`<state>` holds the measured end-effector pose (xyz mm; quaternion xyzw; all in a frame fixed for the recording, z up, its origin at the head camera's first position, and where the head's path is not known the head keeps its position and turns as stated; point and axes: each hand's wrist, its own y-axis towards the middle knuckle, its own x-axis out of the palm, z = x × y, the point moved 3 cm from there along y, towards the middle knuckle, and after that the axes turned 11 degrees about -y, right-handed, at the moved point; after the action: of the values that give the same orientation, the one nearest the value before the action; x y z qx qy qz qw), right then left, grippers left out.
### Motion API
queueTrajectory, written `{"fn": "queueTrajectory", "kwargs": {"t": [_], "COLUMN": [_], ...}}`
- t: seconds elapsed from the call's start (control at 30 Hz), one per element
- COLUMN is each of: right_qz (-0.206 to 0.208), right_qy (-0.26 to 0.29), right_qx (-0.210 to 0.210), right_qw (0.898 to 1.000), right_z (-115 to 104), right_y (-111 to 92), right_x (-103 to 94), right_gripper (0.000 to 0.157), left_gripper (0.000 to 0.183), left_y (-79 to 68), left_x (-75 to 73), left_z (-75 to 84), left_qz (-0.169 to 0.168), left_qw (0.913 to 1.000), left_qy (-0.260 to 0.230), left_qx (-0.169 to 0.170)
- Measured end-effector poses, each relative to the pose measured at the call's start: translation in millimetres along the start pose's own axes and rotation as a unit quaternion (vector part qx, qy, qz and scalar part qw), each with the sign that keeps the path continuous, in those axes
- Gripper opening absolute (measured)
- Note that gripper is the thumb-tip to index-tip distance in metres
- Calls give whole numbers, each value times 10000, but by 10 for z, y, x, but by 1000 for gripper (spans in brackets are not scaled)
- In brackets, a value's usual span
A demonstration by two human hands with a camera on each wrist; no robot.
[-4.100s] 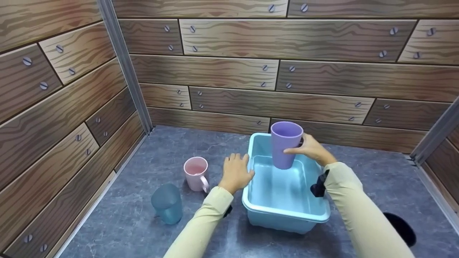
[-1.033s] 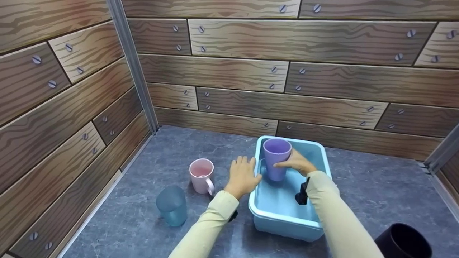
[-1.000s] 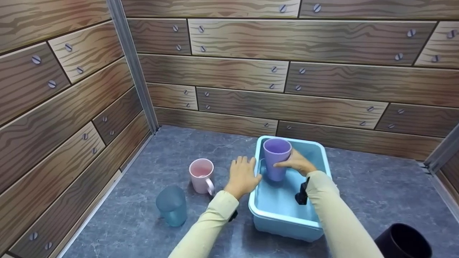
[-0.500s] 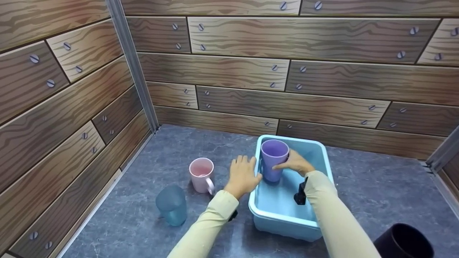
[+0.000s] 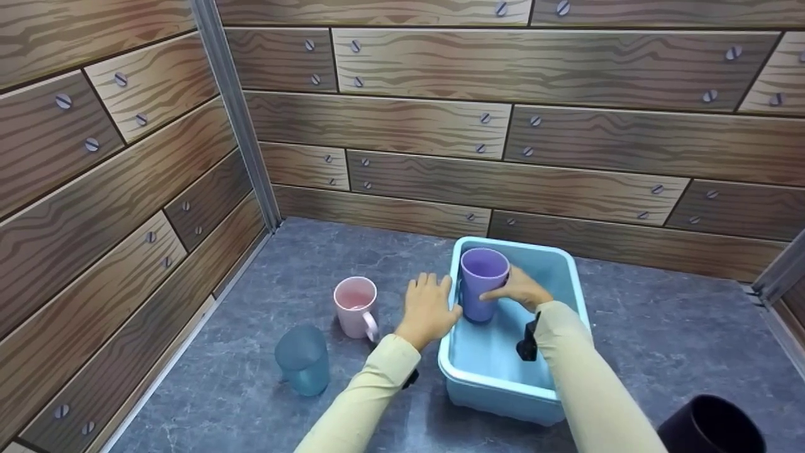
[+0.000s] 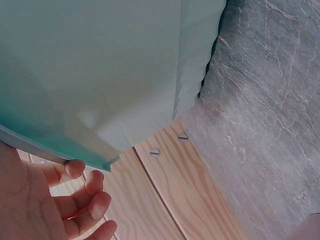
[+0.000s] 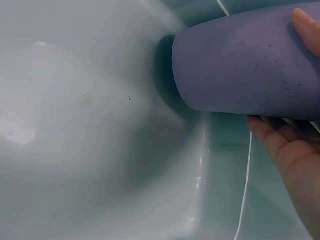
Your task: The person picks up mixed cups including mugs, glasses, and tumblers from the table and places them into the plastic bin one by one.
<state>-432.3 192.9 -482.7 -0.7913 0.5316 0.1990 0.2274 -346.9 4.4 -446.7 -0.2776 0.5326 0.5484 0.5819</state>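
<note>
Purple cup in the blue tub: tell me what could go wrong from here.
The purple cup narrows toward its base, so it might tip inside the blue tub if the right hand lets go unevenly.

The pink mug's handle points toward the left sleeve; drawing that arm back could knock it.

The black cup stands close by the right sleeve, so that forearm might bump it.

We wear long, pale yellow sleeves of plain cloth, the left sleeve [image 5: 361, 396] and right sleeve [image 5: 594, 380] both creased along the forearm and ending in cuffs near the wrist. Our left hand [image 5: 426, 311] and right hand [image 5: 521, 289] are bare. A blocky black device [image 5: 528, 340] juts from beneath the right cuff [image 5: 556, 318], and a smaller dark piece [image 5: 410, 379] shows under the left.
</note>
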Motion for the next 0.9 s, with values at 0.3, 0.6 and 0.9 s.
{"fn": "queueTrajectory", "kwargs": {"t": [0.3, 0.6, 0.9], "right_qz": [-49, -89, -161], "right_qy": [36, 108, 190], "right_qx": [94, -45, -142], "right_qw": [9999, 9999, 9996], "right_z": [31, 29, 49], "right_y": [31, 32, 62], "right_x": [38, 40, 26], "right_gripper": [103, 101, 102], "left_gripper": [44, 46, 45], "left_y": [4, 13, 9], "left_x": [3, 4, 7], "left_z": [-2, -12, -15], "left_qz": [56, 90, 190], "left_qw": [10000, 9999, 9997], "left_qy": [45, 111, 105], "left_qx": [35, 14, 80]}}
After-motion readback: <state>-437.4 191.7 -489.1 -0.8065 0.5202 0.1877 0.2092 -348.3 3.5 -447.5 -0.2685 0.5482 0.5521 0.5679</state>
